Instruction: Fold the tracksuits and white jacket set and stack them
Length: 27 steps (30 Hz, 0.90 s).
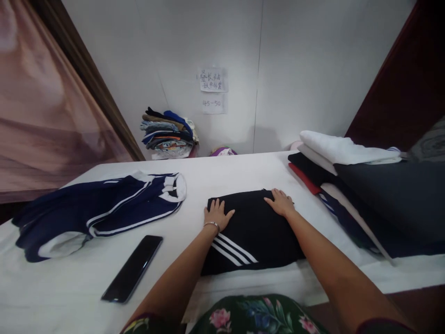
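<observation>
Fingers (217, 204) spread wide on black garment (260, 232) | phone (134, 268), navy top (128, 220) left | clothes stack (378, 199) right

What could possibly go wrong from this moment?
The left hand and right hand rest on the folded black garment; an uneven push might wrinkle it. The phone lies beside the left forearm, so a sideways sweep could knock it. The pile of clothes at right looks uneven; a bump could make it slip.

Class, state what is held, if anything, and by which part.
Nothing appears gripped: left hand and right hand rest on the folded black garment, near its far corners.
</observation>
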Motion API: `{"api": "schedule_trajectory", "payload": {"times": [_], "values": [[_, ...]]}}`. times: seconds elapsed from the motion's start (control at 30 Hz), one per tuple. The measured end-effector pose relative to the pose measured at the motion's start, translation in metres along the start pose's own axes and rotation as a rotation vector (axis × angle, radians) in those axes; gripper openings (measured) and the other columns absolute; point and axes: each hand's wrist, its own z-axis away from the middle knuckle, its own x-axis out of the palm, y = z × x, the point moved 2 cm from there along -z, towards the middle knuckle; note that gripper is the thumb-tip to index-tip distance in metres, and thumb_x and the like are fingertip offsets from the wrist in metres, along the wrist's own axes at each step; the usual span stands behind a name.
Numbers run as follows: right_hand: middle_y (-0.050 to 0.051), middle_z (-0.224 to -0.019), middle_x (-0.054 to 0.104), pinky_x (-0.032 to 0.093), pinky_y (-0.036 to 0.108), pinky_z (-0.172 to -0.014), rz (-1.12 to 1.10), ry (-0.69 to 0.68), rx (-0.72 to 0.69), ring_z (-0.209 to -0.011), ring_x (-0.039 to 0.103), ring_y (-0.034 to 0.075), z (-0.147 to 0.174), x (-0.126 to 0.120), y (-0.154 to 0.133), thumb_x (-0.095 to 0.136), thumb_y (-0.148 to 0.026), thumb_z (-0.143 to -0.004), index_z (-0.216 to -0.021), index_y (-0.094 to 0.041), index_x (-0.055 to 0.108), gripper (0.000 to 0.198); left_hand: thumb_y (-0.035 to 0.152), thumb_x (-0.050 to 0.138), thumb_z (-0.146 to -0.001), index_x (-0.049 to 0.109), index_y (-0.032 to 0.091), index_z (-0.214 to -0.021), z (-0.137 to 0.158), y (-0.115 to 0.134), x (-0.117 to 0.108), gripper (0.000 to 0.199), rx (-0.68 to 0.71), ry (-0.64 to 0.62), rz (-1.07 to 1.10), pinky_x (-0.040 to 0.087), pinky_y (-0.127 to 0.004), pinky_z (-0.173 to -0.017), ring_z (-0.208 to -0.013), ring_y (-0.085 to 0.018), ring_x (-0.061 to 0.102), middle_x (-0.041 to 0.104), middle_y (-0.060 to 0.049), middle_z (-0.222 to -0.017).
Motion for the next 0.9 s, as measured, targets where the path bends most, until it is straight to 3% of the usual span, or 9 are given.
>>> {"api": "schedule_trajectory", "payload": {"times": [0.27,0.37,0.47,0.57,0.63,0.73,0.83,0.9], "values": [[0.009,-0.154,0.023,0.020,0.055,-0.109,-0.022,0.016,-0.007,-0.140,0.019,0.030,0.000,0.004,0.002,0.031,-0.061,-0.090,-0.145,-0.018,0.031,0.070,0.069,0.020,-0.086,0.032,0.016,-0.146,0.002,-0.001,0.005,0.081,0.013,0.016,0.017,0.013,-0.057,-0.111,-0.143,-0.031,0.010,0.020,-0.011,-0.155],[0.008,-0.152,0.026,0.020,0.053,-0.111,-0.133,0.015,-0.009,-0.140,0.021,0.029,-0.003,-0.003,0.005,0.038,-0.058,-0.089,-0.142,-0.018,0.036,0.067,0.069,0.024,-0.085,0.034,0.017,-0.145,0.000,-0.001,0.007,0.079,0.019,0.030,0.065,0.012,-0.058,-0.111,-0.143,-0.031,0.010,0.022,-0.011,-0.154],[0.011,-0.152,0.026,0.020,0.042,-0.114,-0.238,0.054,0.017,-0.141,0.020,0.024,0.001,-0.011,0.020,0.038,-0.050,-0.091,-0.142,-0.012,0.037,0.064,0.067,0.035,-0.084,0.041,0.018,-0.141,-0.002,-0.005,0.005,0.075,0.012,0.098,0.204,0.013,-0.054,-0.112,-0.143,-0.030,0.014,0.025,-0.012,-0.153],[0.015,-0.149,0.032,0.024,0.036,-0.113,-0.408,0.189,0.087,-0.138,0.028,0.025,0.020,-0.014,0.047,0.044,-0.043,-0.089,-0.141,-0.007,0.039,0.064,0.056,0.043,-0.087,0.047,0.013,-0.135,0.001,-0.019,-0.004,0.064,-0.078,0.249,0.465,0.020,-0.040,-0.113,-0.141,-0.026,0.022,0.029,-0.014,-0.151],[0.015,-0.140,0.046,0.035,0.036,-0.107,-0.609,0.230,0.142,-0.128,0.044,0.026,0.038,-0.009,0.066,0.052,-0.042,-0.084,-0.139,-0.010,0.042,0.064,0.048,0.048,-0.087,0.048,0.010,-0.134,0.006,-0.034,-0.010,0.060,-0.197,0.283,0.652,0.026,-0.033,-0.110,-0.137,-0.025,0.032,0.036,-0.016,-0.148],[0.013,-0.126,0.059,0.050,0.034,-0.089,-0.868,0.196,0.221,-0.107,0.061,0.025,0.063,0.000,0.086,0.060,-0.041,-0.079,-0.140,-0.014,0.040,0.070,0.044,0.056,-0.084,0.048,0.008,-0.133,0.017,-0.052,-0.014,0.062,-0.326,0.213,0.807,0.037,-0.033,-0.102,-0.123,-0.027,0.050,0.053,-0.018,-0.133],[0.012,-0.116,0.064,0.055,0.031,-0.072,-0.967,0.134,0.290,-0.091,0.066,0.023,0.076,0.001,0.086,0.064,-0.043,-0.077,-0.142,-0.015,0.038,0.076,0.045,0.060,-0.080,0.059,0.008,-0.119,0.023,-0.060,-0.014,0.054,-0.354,0.160,0.849,0.044,-0.033,-0.093,-0.112,-0.028,0.059,0.064,-0.018,-0.118],[0.011,-0.109,0.066,0.055,0.030,-0.068,-0.986,0.098,0.322,-0.089,0.066,0.024,0.079,-0.002,0.076,0.068,-0.045,-0.074,-0.141,-0.014,0.039,0.079,0.046,0.063,-0.077,0.068,0.009,-0.101,0.024,-0.058,-0.013,0.044,-0.348,0.117,0.880,0.048,-0.032,-0.086,-0.103,-0.028,0.064,0.070,-0.016,-0.105]]}}
